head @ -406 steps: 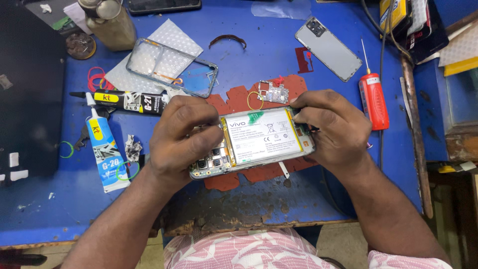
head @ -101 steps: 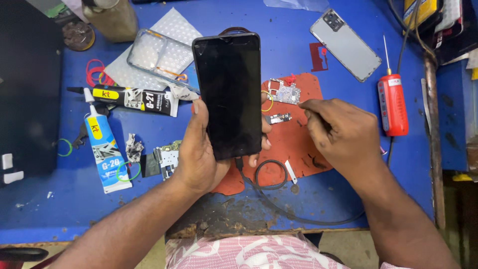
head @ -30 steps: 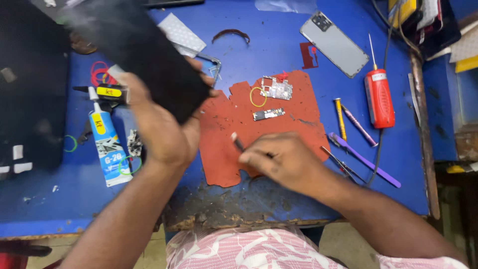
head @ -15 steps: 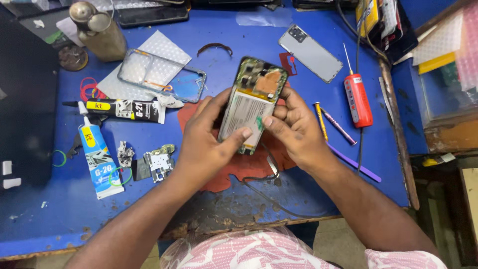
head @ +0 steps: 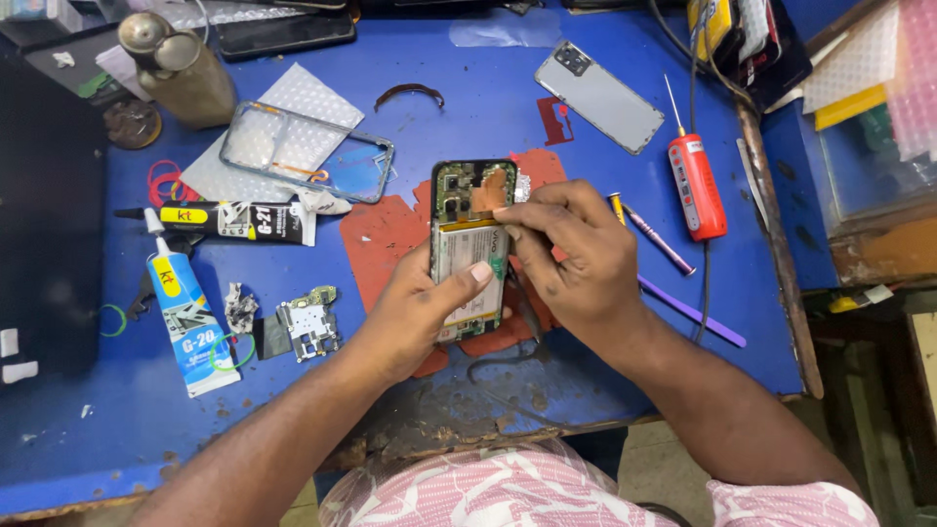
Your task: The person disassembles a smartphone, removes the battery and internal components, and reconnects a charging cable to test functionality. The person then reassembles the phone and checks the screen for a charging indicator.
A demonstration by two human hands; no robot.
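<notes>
My left hand (head: pixel 420 317) holds an opened phone (head: pixel 470 244) from below, with the thumb resting on its white battery. The phone has no back cover, so its circuit board and battery show. My right hand (head: pixel 576 259) grips the phone's right edge, fingertips pressed on the strip between board and battery. Both hands hover over a red mat (head: pixel 386 234) on the blue worktable (head: pixel 488 107).
A clear phone case (head: pixel 307 151), two glue tubes (head: pixel 185 317), a loose circuit board (head: pixel 307 332), a grey back cover (head: pixel 597 96), a red screwdriver (head: pixel 697 185), small tools (head: pixel 659 239) and a metal bottle (head: pixel 181 68) lie around. A dark box (head: pixel 44 224) stands at left.
The phone went from flat on the mat to lifted screen-up, swung left, then turned open-side up. My right hand has now come onto its upper right edge.
</notes>
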